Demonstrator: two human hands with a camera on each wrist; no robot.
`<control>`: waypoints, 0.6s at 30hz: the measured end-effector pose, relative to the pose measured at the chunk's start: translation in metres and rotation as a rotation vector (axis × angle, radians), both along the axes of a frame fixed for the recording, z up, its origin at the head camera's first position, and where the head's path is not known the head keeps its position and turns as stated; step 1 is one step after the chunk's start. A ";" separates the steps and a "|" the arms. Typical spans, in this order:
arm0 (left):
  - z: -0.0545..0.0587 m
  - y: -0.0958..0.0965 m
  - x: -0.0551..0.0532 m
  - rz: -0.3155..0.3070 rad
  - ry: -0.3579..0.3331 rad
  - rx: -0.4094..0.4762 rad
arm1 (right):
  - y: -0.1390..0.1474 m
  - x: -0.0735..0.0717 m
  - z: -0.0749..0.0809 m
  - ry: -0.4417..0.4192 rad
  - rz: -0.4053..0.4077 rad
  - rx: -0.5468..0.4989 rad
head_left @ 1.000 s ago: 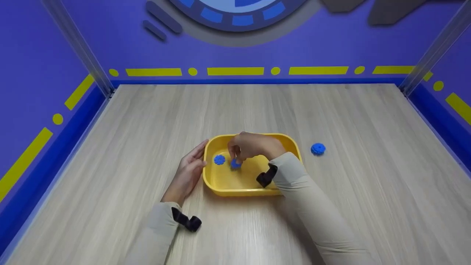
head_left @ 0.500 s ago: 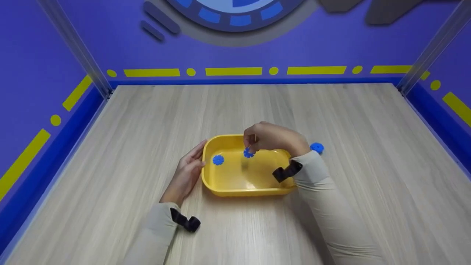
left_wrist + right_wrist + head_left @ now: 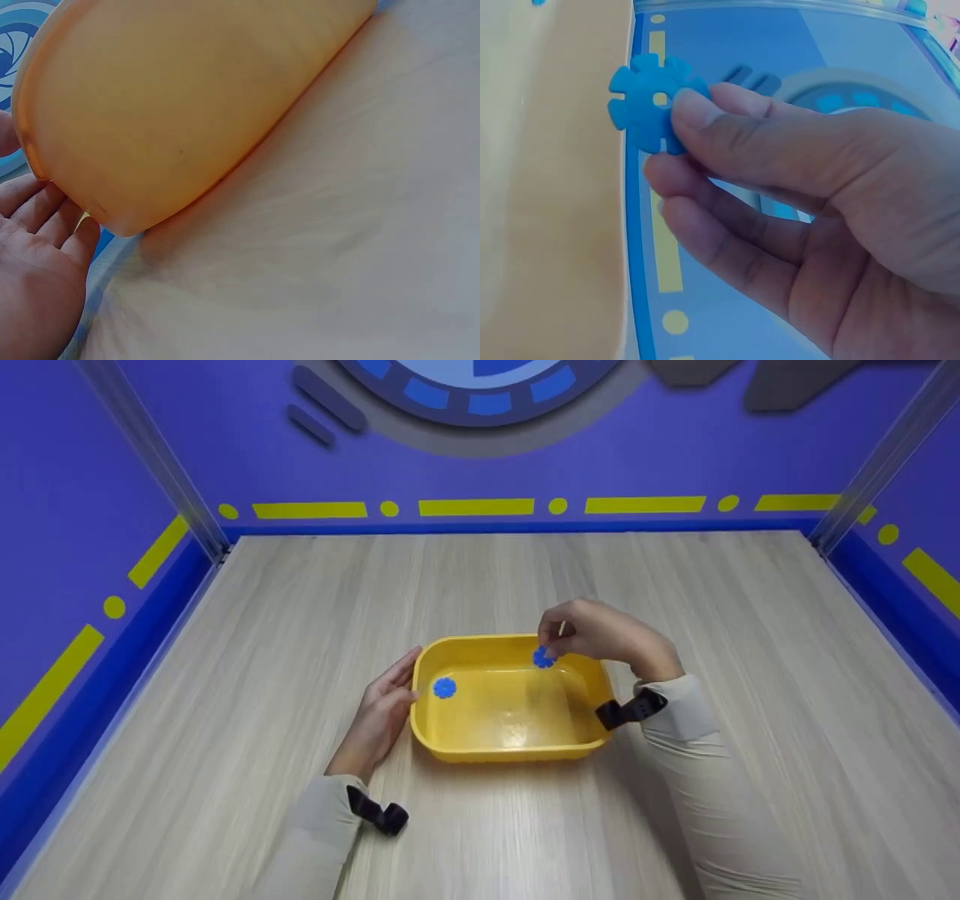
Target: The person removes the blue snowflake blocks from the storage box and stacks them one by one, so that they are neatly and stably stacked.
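Observation:
My left hand [image 3: 381, 712] lies along the outside of a yellow plastic bin [image 3: 510, 750] at its left end, fingers extended against the wall. The left wrist view shows those fingers at the bin's edge. Between thumb and fingertips, my right hand [image 3: 596, 634] pinches a blue notched plastic disc [image 3: 641, 101] with a small square hole in its centre. In the head view it is held up over the bin's back right part. Another blue disc [image 3: 445, 688] lies flat on the bin's floor near the left end.
The bin stands on a light wood-grain table [image 3: 300, 607]. Purple-blue panels [image 3: 480, 472] with yellow dashes enclose the table at the back and sides. Black wrist cameras [image 3: 630, 709] are strapped over both sleeves.
My right hand has lifted a disc from the bin's floor and carried it right and back. Blue discs on the table to the right are now hidden behind it. My left hand has stayed put.

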State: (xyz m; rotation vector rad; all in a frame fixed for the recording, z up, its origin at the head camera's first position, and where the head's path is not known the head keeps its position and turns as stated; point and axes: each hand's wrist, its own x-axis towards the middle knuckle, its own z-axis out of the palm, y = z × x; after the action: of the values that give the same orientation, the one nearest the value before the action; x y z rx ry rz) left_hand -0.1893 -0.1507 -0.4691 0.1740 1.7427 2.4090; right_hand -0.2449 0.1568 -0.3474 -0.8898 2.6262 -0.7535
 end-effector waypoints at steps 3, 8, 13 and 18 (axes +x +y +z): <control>0.000 -0.001 0.000 -0.004 0.003 -0.006 | 0.010 0.000 -0.001 0.021 -0.043 -0.005; 0.000 -0.001 0.000 -0.008 0.008 -0.007 | 0.026 0.001 -0.004 0.044 -0.123 -0.029; 0.000 -0.001 0.000 -0.010 0.012 0.006 | 0.043 0.004 -0.009 0.059 -0.206 -0.088; -0.002 -0.001 0.000 -0.039 0.036 0.049 | 0.060 0.006 -0.016 0.101 -0.280 -0.118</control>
State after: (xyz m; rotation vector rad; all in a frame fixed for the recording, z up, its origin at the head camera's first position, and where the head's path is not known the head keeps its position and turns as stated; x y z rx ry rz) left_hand -0.1897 -0.1521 -0.4714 0.2569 1.6794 2.4367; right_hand -0.2389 0.2165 -0.3638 -0.6092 2.8587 -0.9635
